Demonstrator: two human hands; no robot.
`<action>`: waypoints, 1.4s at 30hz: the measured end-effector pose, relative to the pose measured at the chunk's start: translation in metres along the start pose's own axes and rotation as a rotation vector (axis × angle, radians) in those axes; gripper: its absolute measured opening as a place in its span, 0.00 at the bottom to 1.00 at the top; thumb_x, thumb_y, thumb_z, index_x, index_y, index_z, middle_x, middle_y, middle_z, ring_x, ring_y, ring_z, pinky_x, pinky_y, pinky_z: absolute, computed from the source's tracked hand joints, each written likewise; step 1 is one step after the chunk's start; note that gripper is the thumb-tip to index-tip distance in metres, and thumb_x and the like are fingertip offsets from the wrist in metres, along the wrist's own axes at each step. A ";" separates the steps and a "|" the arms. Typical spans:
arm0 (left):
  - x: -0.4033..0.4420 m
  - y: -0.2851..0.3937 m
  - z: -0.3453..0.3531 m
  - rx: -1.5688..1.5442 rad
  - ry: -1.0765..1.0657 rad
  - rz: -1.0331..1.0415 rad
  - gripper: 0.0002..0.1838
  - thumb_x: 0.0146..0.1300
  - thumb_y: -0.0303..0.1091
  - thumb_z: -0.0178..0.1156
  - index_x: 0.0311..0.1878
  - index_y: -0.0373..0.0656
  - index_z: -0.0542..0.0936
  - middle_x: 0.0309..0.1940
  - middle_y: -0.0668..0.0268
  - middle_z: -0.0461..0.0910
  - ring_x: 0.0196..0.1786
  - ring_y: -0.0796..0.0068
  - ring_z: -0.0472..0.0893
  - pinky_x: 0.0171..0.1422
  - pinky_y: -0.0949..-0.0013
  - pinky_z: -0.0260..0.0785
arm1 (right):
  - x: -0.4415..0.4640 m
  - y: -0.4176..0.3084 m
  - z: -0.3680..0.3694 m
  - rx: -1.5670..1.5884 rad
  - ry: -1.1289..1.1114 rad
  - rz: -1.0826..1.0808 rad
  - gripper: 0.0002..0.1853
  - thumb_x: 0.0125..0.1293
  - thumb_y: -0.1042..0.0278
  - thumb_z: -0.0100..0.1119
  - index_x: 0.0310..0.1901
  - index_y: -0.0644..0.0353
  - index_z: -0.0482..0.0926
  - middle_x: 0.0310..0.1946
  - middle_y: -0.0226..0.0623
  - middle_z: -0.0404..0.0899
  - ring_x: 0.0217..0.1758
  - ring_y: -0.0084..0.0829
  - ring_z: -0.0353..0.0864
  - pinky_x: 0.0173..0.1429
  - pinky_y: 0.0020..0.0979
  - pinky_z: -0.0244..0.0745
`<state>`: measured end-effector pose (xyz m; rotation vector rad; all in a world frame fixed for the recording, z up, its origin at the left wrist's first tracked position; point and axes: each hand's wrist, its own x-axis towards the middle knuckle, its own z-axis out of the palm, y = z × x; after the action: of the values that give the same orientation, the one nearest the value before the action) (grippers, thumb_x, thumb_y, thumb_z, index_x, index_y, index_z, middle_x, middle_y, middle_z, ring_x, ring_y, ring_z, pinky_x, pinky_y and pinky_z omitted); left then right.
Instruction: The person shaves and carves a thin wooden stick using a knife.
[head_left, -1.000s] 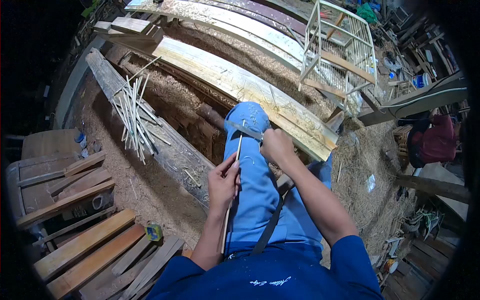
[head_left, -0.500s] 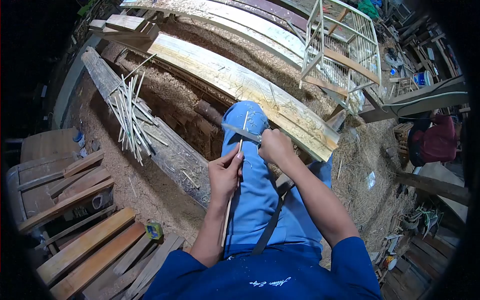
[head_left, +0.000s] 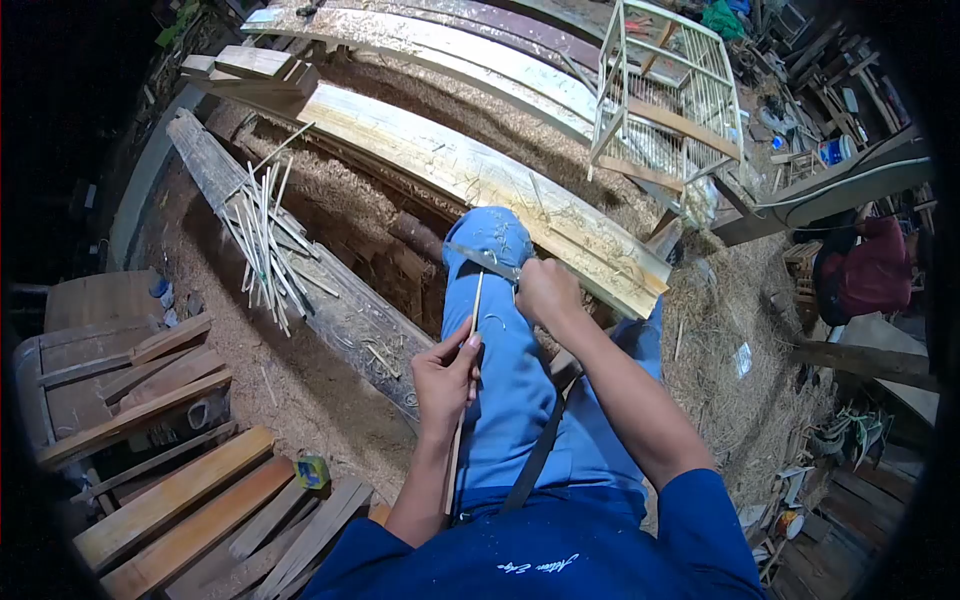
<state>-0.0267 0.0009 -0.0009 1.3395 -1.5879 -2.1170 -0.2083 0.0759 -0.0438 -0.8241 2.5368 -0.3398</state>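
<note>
At the lower left, several wooden planks (head_left: 175, 487) lie side by side. Farther up and to the right, a loose bundle of thin sticks (head_left: 265, 238) rests across a weathered beam (head_left: 350, 312), ends pointing every which way. Next comes the left hand (head_left: 445, 380), thumb and index fingertip pinching a slender stick (head_left: 477, 302) that runs along the thigh of the blue trousers (head_left: 512, 375) toward the knee. Close to the stick's far end, a knife (head_left: 500, 267) crosses it at a slant, over the knee; whether the edge bites into the wood I cannot tell. Just beside it, the right hand (head_left: 548, 298) has its fingers curled tight around the handle, which the fist hides. Toward the upper right stands a slim-barred cage (head_left: 685, 130), well apart from both hands.
</note>
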 end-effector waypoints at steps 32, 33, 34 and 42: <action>0.039 0.007 0.014 0.041 0.003 0.051 0.17 0.68 0.33 0.66 0.58 0.41 0.83 0.17 0.74 0.76 0.14 0.89 0.66 0.15 0.79 0.54 | -0.015 -0.004 -0.015 0.023 -0.090 -0.104 0.11 0.52 0.71 0.62 0.34 0.68 0.85 0.35 0.60 0.84 0.42 0.55 0.87 0.48 0.48 0.83; 0.045 0.004 0.017 0.037 0.020 0.084 0.17 0.68 0.33 0.66 0.58 0.40 0.83 0.18 0.74 0.76 0.14 0.90 0.66 0.16 0.79 0.54 | -0.014 -0.004 -0.016 0.022 -0.090 -0.101 0.11 0.52 0.71 0.62 0.34 0.68 0.85 0.35 0.60 0.84 0.42 0.55 0.87 0.48 0.48 0.83; 0.048 0.002 0.017 0.038 0.018 0.113 0.17 0.67 0.32 0.68 0.58 0.39 0.83 0.19 0.73 0.78 0.15 0.90 0.66 0.17 0.78 0.54 | -0.012 -0.003 -0.015 0.013 -0.099 -0.110 0.10 0.52 0.71 0.63 0.34 0.68 0.85 0.35 0.60 0.84 0.41 0.55 0.87 0.48 0.48 0.83; 0.039 -0.001 0.011 0.088 0.016 0.126 0.17 0.67 0.31 0.67 0.58 0.40 0.83 0.20 0.79 0.74 0.19 0.92 0.65 0.22 0.80 0.56 | 0.008 -0.001 -0.005 0.020 -0.131 -0.019 0.11 0.53 0.70 0.64 0.35 0.67 0.85 0.37 0.58 0.85 0.44 0.54 0.87 0.51 0.48 0.82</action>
<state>-0.0570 -0.0142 -0.0228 1.2434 -1.7288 -1.9798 -0.2162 0.0708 -0.0414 -0.8356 2.4017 -0.3063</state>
